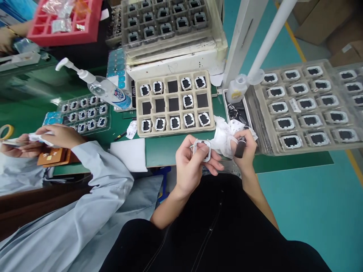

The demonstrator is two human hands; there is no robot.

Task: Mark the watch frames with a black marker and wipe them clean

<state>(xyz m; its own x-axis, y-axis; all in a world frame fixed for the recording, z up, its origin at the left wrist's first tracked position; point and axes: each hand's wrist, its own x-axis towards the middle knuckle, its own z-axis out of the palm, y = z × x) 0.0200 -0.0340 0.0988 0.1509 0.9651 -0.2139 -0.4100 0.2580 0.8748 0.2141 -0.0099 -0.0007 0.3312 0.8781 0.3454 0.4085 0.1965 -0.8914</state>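
Observation:
My left hand [189, 166] pinches a silver watch-case frame [209, 151] between thumb and fingers, in front of the beige tray [211, 130]. My right hand [247, 151] is closed around a black marker [240, 147], its dark end pointing down. A crumpled white cloth [222, 138] lies against my right fingers; whether they grip it too, I cannot tell. The beige tray holds similar frames in many of its pockets, while several other pockets show only black lining.
Stacked clear trays [307, 136] of frames stand at right, beside a small bottle [237, 88]. More trays [170, 36] sit behind on a white box. A pump bottle [110, 92] leans at left. A co-worker's hand [61, 134] and sleeve [104, 170] occupy the left side.

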